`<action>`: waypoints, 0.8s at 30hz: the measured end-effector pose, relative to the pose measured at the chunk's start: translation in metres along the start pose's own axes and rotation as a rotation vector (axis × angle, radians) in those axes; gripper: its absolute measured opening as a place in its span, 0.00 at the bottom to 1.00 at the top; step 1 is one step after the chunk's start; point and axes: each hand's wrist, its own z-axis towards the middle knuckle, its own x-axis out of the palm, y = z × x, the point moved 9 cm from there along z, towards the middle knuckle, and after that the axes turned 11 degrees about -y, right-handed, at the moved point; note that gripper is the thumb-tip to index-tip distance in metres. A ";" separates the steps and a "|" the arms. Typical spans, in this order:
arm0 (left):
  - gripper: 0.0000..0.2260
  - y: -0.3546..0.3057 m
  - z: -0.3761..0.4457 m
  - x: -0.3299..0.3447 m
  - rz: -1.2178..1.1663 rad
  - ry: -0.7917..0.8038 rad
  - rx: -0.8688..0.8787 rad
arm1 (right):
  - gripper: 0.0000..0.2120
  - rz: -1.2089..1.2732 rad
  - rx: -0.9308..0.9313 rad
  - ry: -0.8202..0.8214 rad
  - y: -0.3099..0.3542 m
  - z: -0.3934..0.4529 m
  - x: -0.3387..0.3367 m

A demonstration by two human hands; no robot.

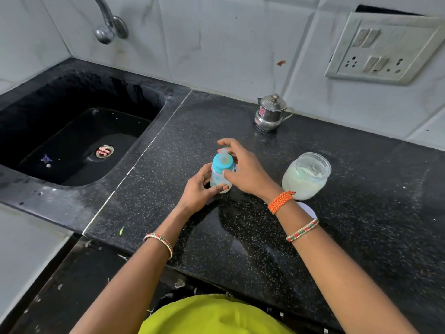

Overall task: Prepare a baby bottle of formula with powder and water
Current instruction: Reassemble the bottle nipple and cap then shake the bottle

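The baby bottle [221, 175] stands upright near the middle of the black speckled bench [240, 237], its teal collar and clear teat on top. The left hand [201, 189] has its grip wrapped round the bottle's lower body, thumb across the front. The right hand [243, 168] arches over the top, thumb on the edge of the teal collar and fingers curled past the teat, a grip pressed on the cap and suited to turning it (whether on or off I cannot tell). The bottle's body looks pale and cloudy; how much it holds is not clear.

Just right of the right wrist sits an open glass jar [305, 175] with white powder in it, no lid on it. A white disc [307, 209] shows partly behind the forearm, likely that lid. At the back of the bench stands a small lidded steel pot [269, 113], probably the water.

My judgement: this is either the very start, opening the bottle, or the end, closing it before shaking. The open jar leans toward powder being already in hand or soon due.

Room is good. The bench is bare in front of and to the right of the jar. The sink [79, 131] drops away to the left, well apart from the bottle, under the tap [106, 27]. The near edge lies close below the forearms.
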 end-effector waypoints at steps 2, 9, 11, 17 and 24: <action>0.25 0.000 0.000 0.000 0.005 0.001 -0.001 | 0.34 -0.019 0.001 -0.048 -0.004 -0.001 -0.002; 0.25 -0.006 -0.002 -0.002 0.040 -0.018 0.044 | 0.36 -0.241 -0.118 -0.163 -0.003 -0.007 0.000; 0.25 -0.007 -0.002 -0.002 0.050 -0.028 0.055 | 0.34 -0.266 -0.132 -0.126 -0.004 -0.008 0.002; 0.23 -0.004 -0.002 0.000 0.024 -0.009 0.033 | 0.24 -0.221 -0.041 -0.131 -0.012 0.003 -0.013; 0.23 -0.006 -0.002 -0.001 0.080 -0.024 0.049 | 0.28 -0.256 0.066 -0.207 -0.024 -0.007 -0.005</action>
